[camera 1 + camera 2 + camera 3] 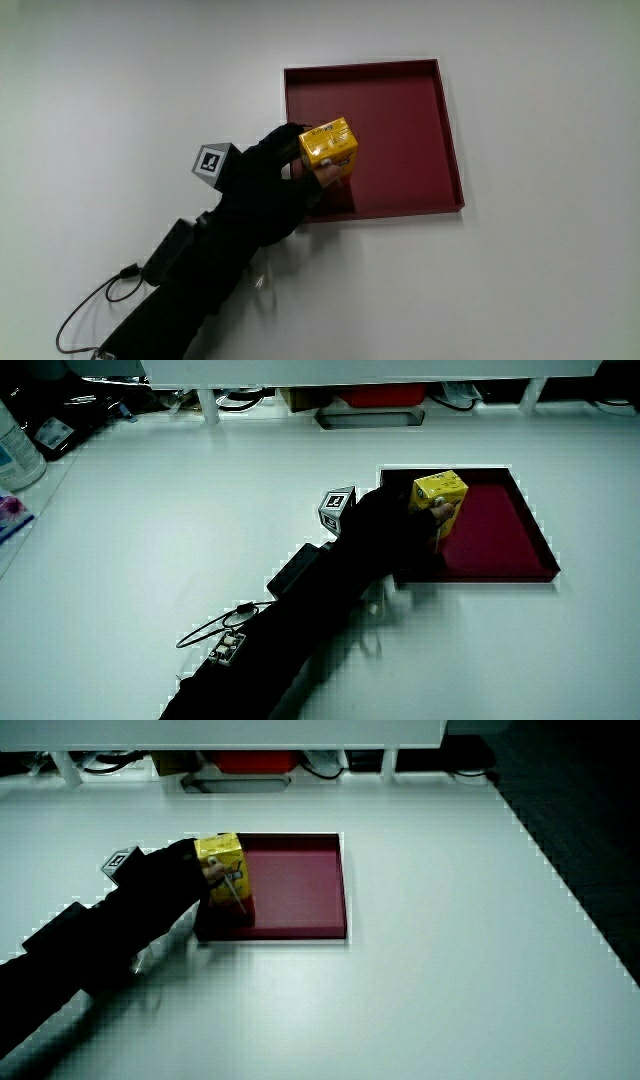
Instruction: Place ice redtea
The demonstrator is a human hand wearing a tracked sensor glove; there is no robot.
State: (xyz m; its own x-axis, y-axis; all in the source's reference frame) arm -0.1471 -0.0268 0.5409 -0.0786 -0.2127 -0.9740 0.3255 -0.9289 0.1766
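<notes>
Lab: white table (200, 510), low partition (350, 372)

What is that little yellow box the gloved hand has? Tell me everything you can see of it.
The yellow box is a small drink carton, apparently cardboard, with print too small to read. It stands roughly upright, slightly tilted in the main view. The black-gloved hand grips its side, fingertips wrapped round it. It is over the part of the dark red tray nearest the hand. In a side view the carton appears to reach down to the tray floor, but whether it rests there or is just above it cannot be told.
</notes>
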